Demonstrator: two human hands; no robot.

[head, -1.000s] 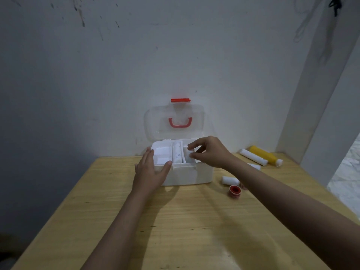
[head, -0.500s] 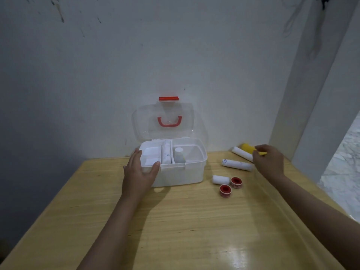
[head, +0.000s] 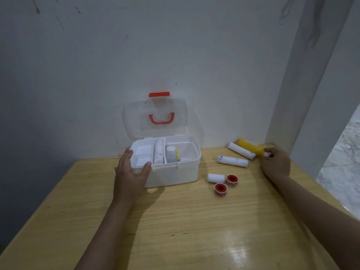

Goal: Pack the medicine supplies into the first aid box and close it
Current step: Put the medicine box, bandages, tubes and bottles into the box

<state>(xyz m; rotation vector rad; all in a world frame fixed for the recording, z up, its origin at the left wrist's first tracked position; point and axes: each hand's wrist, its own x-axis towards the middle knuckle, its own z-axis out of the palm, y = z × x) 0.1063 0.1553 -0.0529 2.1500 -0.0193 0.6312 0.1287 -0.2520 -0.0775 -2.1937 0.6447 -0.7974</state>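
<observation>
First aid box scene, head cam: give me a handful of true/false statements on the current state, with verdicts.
1. The first aid box has its lid open. True.
2. The left hand is holding a red tape roll. False: it rests on the box's front left corner; both red tape rolls lie on the table.
3. The right hand is at the cap end of the yellow bottle. True.
4. All bandage rolls are already in the box. False: one roll lies inside, three remain on the table.
5. A white container stands inside the box. True.
</observation>
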